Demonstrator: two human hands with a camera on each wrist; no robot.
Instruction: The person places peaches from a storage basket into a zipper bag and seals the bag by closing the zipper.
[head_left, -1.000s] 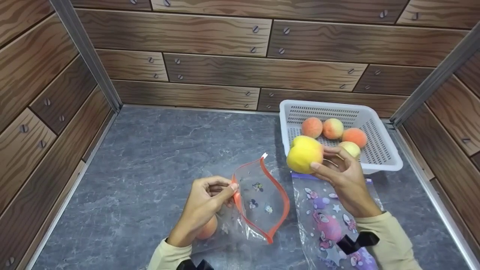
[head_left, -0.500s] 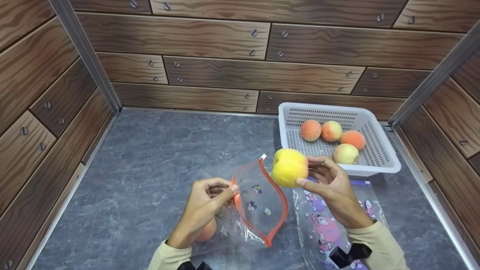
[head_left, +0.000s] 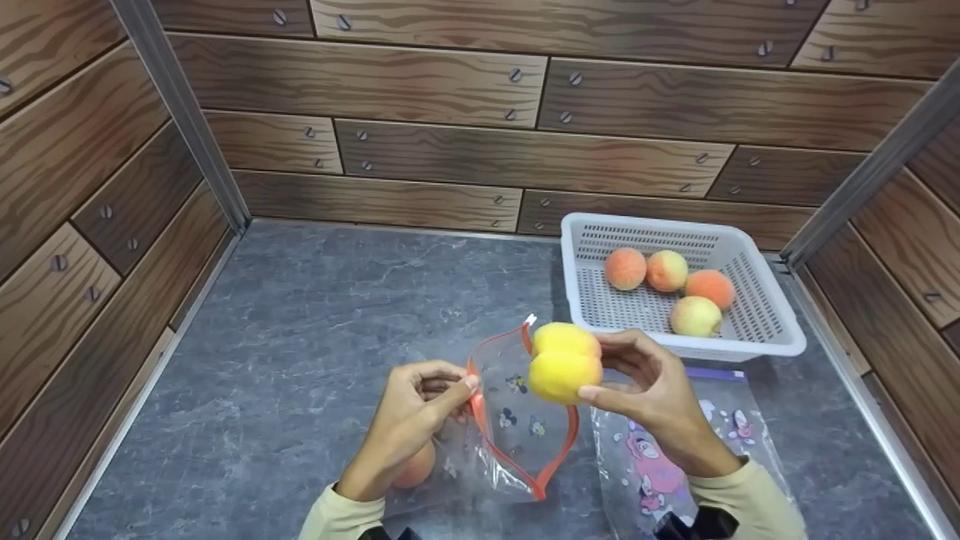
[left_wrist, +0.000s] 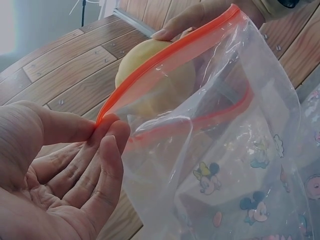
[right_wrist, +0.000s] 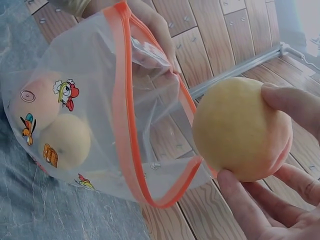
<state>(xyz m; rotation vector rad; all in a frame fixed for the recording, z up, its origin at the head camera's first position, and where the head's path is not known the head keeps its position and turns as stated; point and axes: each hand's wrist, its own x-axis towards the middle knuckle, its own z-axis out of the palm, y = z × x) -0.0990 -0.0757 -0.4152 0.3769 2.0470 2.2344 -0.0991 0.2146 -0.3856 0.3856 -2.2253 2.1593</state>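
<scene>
Head view: left hand (head_left: 420,409) pinches the bag (head_left: 525,424) so its mouth gapes; right hand (head_left: 654,397) grips a peach (head_left: 562,363) beside it.

Grey marbled tabletop (head_left: 337,300) under a white basket (head_left: 750,346), purple-topped bag (head_left: 654,466) and orange-rimmed bag (head_left: 517,435)

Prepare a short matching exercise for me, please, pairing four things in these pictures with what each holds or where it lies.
1. Left hand
2. Right hand
3. White basket
4. Purple-zip bag

A. contains four peaches
B. pinches the orange bag rim
C. lies flat on the grey tabletop
D. holds a yellow peach

Pairs: 1-B, 2-D, 3-A, 4-C
</scene>
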